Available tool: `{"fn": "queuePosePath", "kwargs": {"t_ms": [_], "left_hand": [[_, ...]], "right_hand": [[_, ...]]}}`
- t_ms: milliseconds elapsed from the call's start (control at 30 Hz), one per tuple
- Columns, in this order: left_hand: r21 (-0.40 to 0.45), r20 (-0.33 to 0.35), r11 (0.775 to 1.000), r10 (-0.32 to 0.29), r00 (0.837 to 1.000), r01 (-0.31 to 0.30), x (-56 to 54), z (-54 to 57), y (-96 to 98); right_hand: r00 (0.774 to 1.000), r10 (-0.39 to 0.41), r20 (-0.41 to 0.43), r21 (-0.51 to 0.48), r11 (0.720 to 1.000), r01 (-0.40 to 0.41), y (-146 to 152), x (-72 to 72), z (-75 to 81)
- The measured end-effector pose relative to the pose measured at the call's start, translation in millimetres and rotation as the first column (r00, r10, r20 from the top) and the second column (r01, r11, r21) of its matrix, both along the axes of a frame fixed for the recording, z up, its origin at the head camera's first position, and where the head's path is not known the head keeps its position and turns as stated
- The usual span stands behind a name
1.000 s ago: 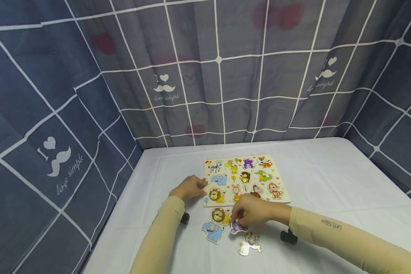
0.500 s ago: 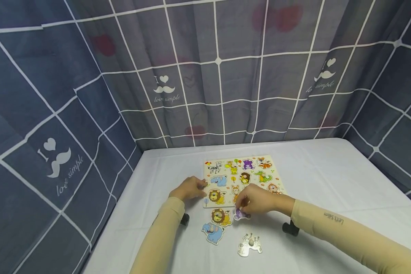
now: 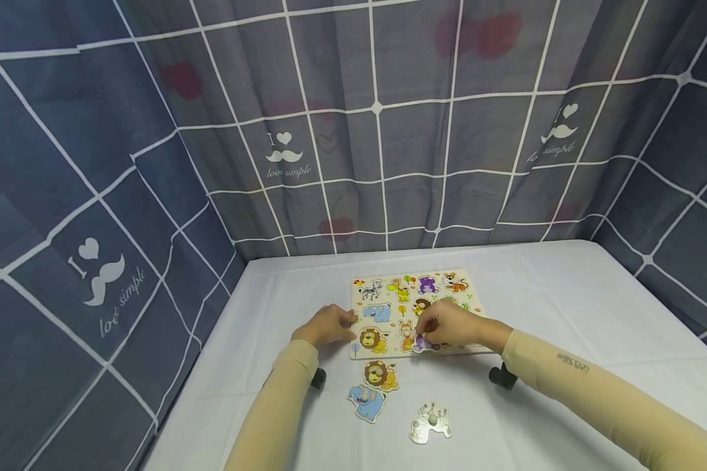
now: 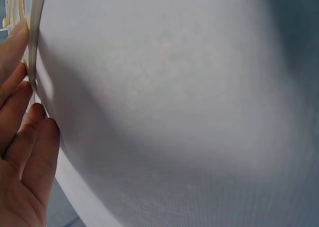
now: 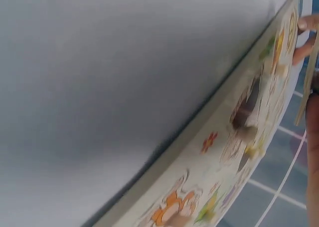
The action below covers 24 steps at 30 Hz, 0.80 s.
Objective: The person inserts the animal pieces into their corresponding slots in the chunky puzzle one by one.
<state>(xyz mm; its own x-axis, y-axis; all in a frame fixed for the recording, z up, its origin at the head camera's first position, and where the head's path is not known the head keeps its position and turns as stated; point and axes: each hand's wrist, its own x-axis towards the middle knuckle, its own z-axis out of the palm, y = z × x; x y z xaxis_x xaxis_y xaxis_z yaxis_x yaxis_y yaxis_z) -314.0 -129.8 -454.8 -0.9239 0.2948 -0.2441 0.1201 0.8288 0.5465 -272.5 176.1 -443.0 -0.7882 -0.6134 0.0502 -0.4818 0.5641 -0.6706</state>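
Note:
A wooden animal puzzle board (image 3: 359,352) lies on the white-covered table. My left hand (image 3: 325,325) rests at the board's left edge; in the left wrist view the fingers (image 4: 42,152) are fairly straight and touch the rim. My right hand (image 3: 455,323) pinches a purple animal puzzle piece (image 3: 425,344) over the board's front row, beside the kangaroo picture. In the right wrist view that piece shows edge-on as a thin board (image 5: 308,82), held off the puzzle. Part of the front row is hidden behind my right hand.
In front of the board lie a lion piece (image 3: 380,375), a blue elephant piece (image 3: 366,402) and a shiny zebra piece (image 3: 430,422) with a knob. A dark checked curtain (image 3: 412,163) hangs behind the table (image 3: 548,307) and along its sides.
My right hand has lifted the purple piece from the table beside the lion piece and carried it forward over the board. My left hand has stayed at the board's edge.

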Motion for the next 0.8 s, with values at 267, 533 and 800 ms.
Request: {"fn": "queuePosePath", "kwargs": {"t_ms": [267,533,800], "left_hand": [[0.001,-0.005,1.000,-0.007,1.000,0.007,-0.8,-1.1,-0.9],[0.029,0.001,1.000,-0.011,1.000,0.011,0.3,-1.6,-1.6],[0.001,-0.012,1.000,-0.012,1.000,0.012,1.6,1.2,-1.4]], "right_hand": [[0.999,-0.052,-0.005,0.007,0.999,0.052,7.5,-18.2,0.6],[0.990,-0.130,-0.061,0.050,0.990,0.134,18.2,-38.9,-4.5],[0.986,-0.143,-0.088,0.037,0.988,0.147,28.9,-56.1,-4.5]]}}
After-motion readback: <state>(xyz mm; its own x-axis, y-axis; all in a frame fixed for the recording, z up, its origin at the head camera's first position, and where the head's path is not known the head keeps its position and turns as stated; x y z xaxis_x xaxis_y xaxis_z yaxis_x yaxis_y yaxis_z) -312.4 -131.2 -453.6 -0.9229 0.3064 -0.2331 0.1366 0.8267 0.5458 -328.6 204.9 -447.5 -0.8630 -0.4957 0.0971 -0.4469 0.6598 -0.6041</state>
